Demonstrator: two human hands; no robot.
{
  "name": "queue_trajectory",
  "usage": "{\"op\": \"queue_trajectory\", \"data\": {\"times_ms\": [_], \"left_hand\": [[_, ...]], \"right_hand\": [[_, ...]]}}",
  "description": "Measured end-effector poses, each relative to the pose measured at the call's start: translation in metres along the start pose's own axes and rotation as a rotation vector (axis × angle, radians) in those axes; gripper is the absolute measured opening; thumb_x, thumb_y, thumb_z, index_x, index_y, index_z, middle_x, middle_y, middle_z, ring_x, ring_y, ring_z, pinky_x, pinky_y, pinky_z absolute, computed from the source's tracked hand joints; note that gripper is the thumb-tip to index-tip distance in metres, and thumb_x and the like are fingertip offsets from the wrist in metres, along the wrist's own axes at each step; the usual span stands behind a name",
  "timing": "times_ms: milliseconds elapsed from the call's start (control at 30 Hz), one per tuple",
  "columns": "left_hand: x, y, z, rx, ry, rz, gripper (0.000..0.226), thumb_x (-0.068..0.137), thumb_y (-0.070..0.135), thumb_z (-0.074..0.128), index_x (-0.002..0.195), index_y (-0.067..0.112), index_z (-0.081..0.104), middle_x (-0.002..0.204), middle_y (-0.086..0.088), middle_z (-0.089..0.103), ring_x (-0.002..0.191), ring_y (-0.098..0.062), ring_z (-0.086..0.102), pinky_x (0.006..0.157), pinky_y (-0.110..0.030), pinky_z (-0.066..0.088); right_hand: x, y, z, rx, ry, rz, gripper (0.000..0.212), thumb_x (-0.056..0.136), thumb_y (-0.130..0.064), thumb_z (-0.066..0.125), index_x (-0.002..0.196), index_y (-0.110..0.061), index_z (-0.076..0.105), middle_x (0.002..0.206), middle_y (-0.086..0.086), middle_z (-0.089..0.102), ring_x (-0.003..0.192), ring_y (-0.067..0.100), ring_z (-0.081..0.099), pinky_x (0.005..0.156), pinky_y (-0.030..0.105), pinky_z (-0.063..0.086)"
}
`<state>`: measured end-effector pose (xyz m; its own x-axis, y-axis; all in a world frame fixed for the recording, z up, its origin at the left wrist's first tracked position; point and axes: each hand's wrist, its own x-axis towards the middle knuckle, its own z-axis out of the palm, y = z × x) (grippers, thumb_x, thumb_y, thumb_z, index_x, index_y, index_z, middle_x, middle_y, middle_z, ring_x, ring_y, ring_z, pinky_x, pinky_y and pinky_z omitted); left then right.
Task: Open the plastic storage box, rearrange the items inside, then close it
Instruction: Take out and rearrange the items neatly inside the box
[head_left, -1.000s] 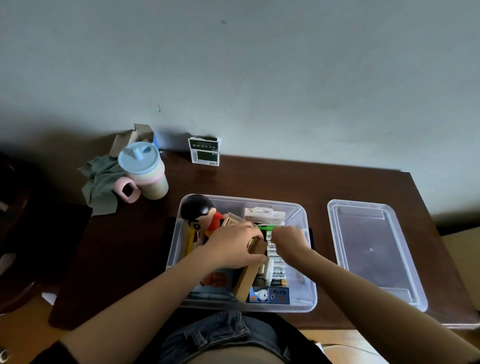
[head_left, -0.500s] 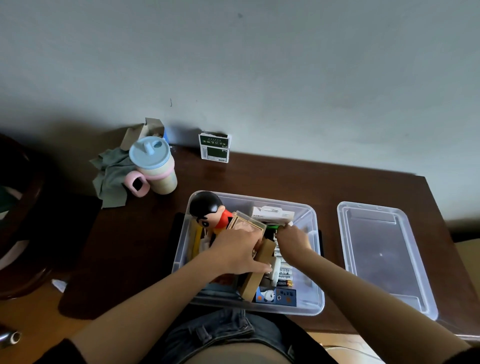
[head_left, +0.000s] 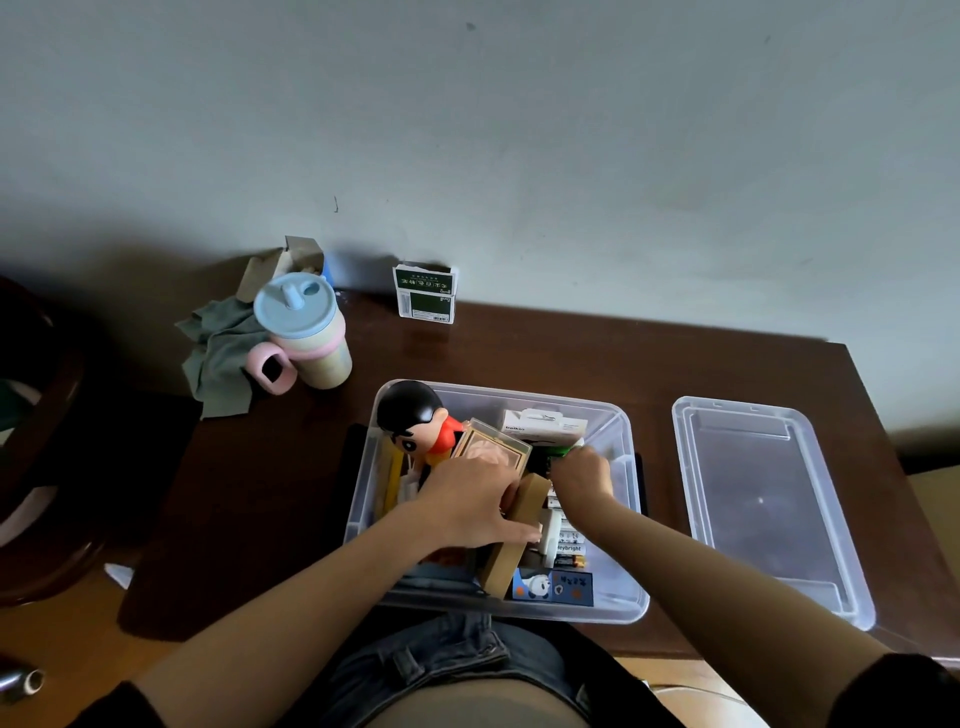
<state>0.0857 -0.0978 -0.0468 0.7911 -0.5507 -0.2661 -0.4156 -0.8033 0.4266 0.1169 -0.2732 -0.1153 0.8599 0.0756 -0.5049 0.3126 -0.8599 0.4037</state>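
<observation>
Clear plastic box (head_left: 621, 597): it sat open on the dark wooden table (head_left: 291, 467), at the near edge, right in front of the person, and it was packed with small things.
Lid (head_left: 769, 499): off the box, it lay flat on the table just to the right of it.
Left hand (head_left: 472, 499): it was inside the box, fingers curled over the top of a tan cardboard box (head_left: 514, 535) that stood tilted on edge in the middle, thumb stretched along its near side.
Right hand (head_left: 582, 475): it was inside the box towards the back right, fingers curled down and pinching something green (head_left: 561, 451); what that thing was could not be told.
Doll (head_left: 415, 421): black hair, red shirt, it stood in the back left corner of the box.
Framed card (head_left: 493, 447): it leaned just beside the doll, partly behind the left hand.
White carton (head_left: 543, 423): it lay against the back wall of the box.
Batteries (head_left: 569, 548): a pack lay between the tan box and the right forearm.
Blue card (head_left: 553, 587): with a panda picture, it stood at the front wall.
Cup (head_left: 306, 332): blue lid, pink handle, back left on the table, touching a grey cloth (head_left: 218, 358).
Green and white packet (head_left: 426, 293): upright against the wall.
</observation>
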Motion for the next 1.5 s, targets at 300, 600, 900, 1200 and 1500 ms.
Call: {"op": "queue_trajectory", "data": {"times_ms": [300, 600, 900, 1200, 1500], "left_hand": [[-0.006, -0.009, -0.001, -0.158, -0.012, 0.003, 0.041, 0.081, 0.065, 0.054, 0.076, 0.025, 0.052, 0.066, 0.012, 0.046, 0.058, -0.003, 0.044, 0.052, -0.020, 0.032], [-0.048, -0.058, -0.015, -0.145, 0.464, -0.133, 0.025, 0.089, 0.028, 0.062, 0.068, 0.016, 0.055, 0.062, 0.006, 0.051, 0.057, -0.011, 0.048, 0.052, -0.021, 0.034], [-0.064, -0.083, 0.006, -0.394, 0.611, -0.404, 0.030, 0.085, 0.026, 0.066, 0.065, 0.021, 0.044, 0.062, 0.005, 0.044, 0.055, -0.012, 0.044, 0.051, -0.026, 0.034], [-0.071, -0.099, 0.022, -0.686, 0.593, -0.465, 0.031, 0.087, 0.021, 0.066, 0.067, 0.010, 0.045, 0.058, 0.001, 0.043, 0.052, -0.007, 0.039, 0.054, -0.021, 0.034], [-0.071, -0.101, 0.034, -0.718, 0.669, -0.405, 0.038, 0.091, 0.030, 0.060, 0.065, 0.008, 0.042, 0.055, -0.002, 0.040, 0.050, -0.006, 0.038, 0.051, -0.021, 0.032]], "right_hand": [[0.004, 0.008, 0.001, 0.224, 0.006, -0.035, 0.029, 0.085, 0.010, 0.047, 0.104, -0.006, 0.063, 0.105, 0.008, 0.068, 0.096, 0.026, 0.066, 0.064, 0.028, 0.044], [0.006, 0.000, 0.005, 0.364, 0.016, 0.056, 0.026, 0.085, 0.003, 0.048, 0.101, -0.007, 0.064, 0.101, 0.009, 0.069, 0.094, 0.027, 0.066, 0.062, 0.029, 0.044], [0.005, -0.001, -0.002, 0.409, -0.026, 0.121, 0.021, 0.083, 0.002, 0.050, 0.093, -0.007, 0.065, 0.096, 0.009, 0.068, 0.090, 0.026, 0.066, 0.061, 0.029, 0.046], [0.007, 0.000, -0.006, 0.428, -0.014, 0.119, 0.026, 0.084, 0.006, 0.046, 0.098, -0.003, 0.066, 0.100, 0.013, 0.068, 0.093, 0.030, 0.065, 0.065, 0.031, 0.046], [-0.023, 0.012, -0.053, 0.446, 0.142, 0.082, 0.019, 0.092, -0.012, 0.046, 0.088, -0.009, 0.064, 0.091, 0.009, 0.067, 0.082, 0.026, 0.065, 0.061, 0.029, 0.047]]}}
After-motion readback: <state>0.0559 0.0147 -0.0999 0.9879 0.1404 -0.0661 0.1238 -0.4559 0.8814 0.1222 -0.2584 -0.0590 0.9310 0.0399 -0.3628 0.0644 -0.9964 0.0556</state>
